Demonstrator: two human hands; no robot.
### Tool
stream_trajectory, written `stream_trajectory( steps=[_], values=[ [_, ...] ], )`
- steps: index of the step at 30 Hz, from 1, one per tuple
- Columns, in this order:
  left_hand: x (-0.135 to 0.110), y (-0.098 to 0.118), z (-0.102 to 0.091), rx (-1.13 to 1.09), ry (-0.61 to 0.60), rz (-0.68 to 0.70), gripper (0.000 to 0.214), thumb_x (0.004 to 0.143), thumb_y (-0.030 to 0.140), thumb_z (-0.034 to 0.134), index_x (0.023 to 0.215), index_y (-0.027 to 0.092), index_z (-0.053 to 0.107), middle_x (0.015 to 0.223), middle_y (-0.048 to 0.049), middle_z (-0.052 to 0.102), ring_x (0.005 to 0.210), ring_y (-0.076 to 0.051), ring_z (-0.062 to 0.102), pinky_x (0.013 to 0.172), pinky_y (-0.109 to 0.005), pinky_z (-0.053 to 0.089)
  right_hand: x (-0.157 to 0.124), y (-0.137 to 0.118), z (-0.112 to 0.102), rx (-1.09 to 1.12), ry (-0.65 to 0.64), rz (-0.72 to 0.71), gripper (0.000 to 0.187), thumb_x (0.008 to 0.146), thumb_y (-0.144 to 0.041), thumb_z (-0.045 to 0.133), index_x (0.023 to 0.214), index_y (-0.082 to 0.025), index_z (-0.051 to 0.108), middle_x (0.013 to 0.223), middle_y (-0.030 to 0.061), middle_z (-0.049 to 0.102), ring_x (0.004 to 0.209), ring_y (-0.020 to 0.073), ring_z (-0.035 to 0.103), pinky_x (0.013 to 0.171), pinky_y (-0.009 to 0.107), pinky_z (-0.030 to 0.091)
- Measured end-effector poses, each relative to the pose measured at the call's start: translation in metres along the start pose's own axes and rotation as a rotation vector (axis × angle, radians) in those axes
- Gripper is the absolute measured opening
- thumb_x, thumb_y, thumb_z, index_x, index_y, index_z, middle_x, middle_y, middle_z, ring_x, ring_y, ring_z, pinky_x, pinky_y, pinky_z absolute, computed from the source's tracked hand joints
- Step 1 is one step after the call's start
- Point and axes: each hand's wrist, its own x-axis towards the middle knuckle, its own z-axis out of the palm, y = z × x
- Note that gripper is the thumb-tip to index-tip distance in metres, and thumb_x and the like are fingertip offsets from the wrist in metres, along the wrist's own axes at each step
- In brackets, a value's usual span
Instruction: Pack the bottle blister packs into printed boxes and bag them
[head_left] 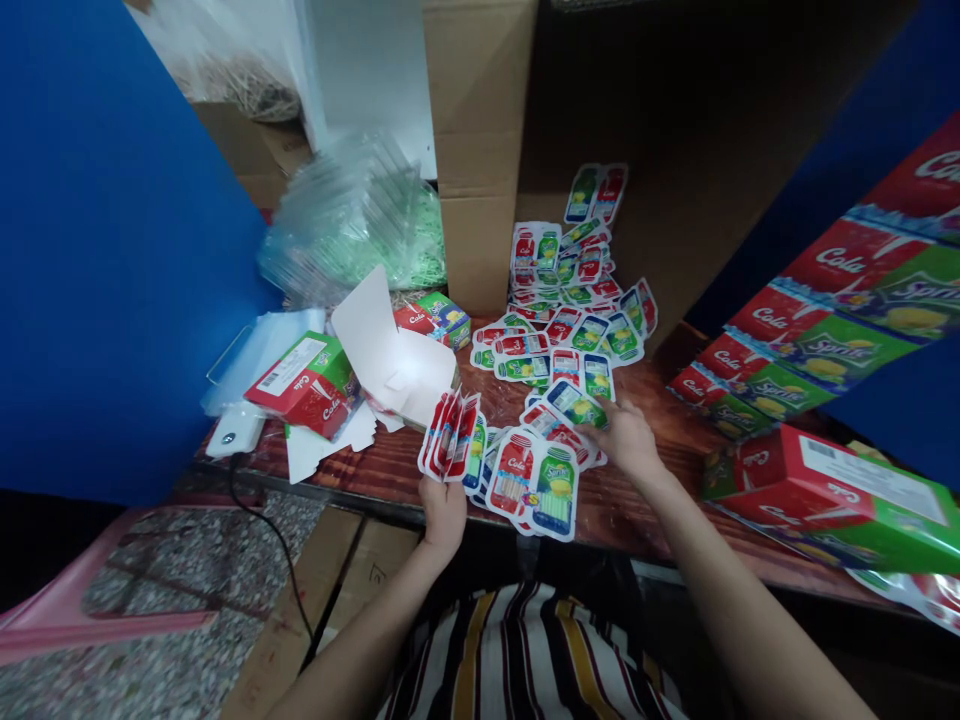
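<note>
My left hand is closed round the lower end of a small bunch of bottle-shaped Cola and Sprite packets, held upright and slightly fanned at the table's front edge. Fingers of my right hand pinch the right end of another Cola and Sprite packet on the pile. Between the hands, a flat packet lies with its red and green halves facing up. Just beyond my left hand stands an open carton, its white lid raised and white inside showing.
More loose packets spill from a large cardboard box at the back. Closed Cola-Sprite cartons lie left; others are stacked at right, with one carton in front. Clear plastic trays stand behind. A cable hangs off the left edge.
</note>
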Motion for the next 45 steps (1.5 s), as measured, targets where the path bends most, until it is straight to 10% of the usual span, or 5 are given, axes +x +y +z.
stream_trajectory(
  steps=[10, 21, 30, 37, 45],
  values=[
    [0.0, 0.001, -0.001, 0.029, -0.005, -0.073, 0.021, 0.085, 0.023, 0.048, 0.088, 0.014, 0.066, 0.083, -0.0088, 0.069, 0.086, -0.022, 0.064, 0.083, -0.033, 0.048, -0.028, -0.02, -0.017, 1.013, 0.196, -0.292, 0.01, 0.085, -0.028, 0.057, 0.088, -0.023, 0.049, 0.098, 0.0052, 0.064, 0.09, 0.0212, 0.062, 0.077, 0.034, 0.048],
    [0.0, 0.011, -0.004, 0.115, -0.039, -0.029, 0.027, 0.085, 0.02, 0.045, 0.104, 0.014, 0.063, 0.1, -0.0124, 0.069, 0.092, -0.024, 0.064, 0.085, -0.034, 0.048, -0.06, -0.012, -0.008, 0.473, -0.345, -0.865, 0.047, 0.066, 0.005, 0.038, 0.1, -0.022, 0.057, 0.128, 0.0064, 0.06, 0.135, 0.0236, 0.037, 0.112, 0.054, 0.022],
    [0.009, 0.066, -0.006, 0.563, -0.167, 0.783, 0.045, 0.089, 0.012, 0.043, 0.134, 0.014, 0.044, 0.133, -0.0181, 0.055, 0.128, -0.029, 0.046, 0.104, -0.044, 0.041, -0.062, -0.007, 0.009, 0.51, -0.231, -0.886, 0.055, 0.062, 0.005, 0.038, 0.103, -0.021, 0.064, 0.121, 0.006, 0.064, 0.135, 0.0248, 0.037, 0.11, 0.053, 0.028],
    [-0.033, 0.075, 0.021, 1.09, -0.443, 0.83, 0.031, 0.089, 0.013, 0.045, 0.119, 0.012, 0.055, 0.121, -0.0205, 0.059, 0.113, -0.032, 0.057, 0.094, -0.048, 0.046, -0.085, -0.002, 0.019, 0.683, 0.081, -0.471, 0.031, 0.08, -0.011, 0.045, 0.097, -0.022, 0.069, 0.124, 0.0096, 0.059, 0.12, 0.0281, 0.05, 0.103, 0.051, 0.037],
    [-0.044, 0.087, 0.039, 1.147, -0.507, 0.691, 0.029, 0.089, 0.012, 0.043, 0.116, 0.012, 0.055, 0.118, -0.0212, 0.057, 0.11, -0.033, 0.055, 0.088, -0.05, 0.047, -0.12, -0.047, -0.007, 0.829, -0.105, 0.213, 0.049, 0.091, -0.056, 0.036, 0.121, -0.021, 0.053, 0.107, 0.0097, 0.067, 0.098, 0.0271, 0.064, 0.084, 0.039, 0.048]
  ],
)
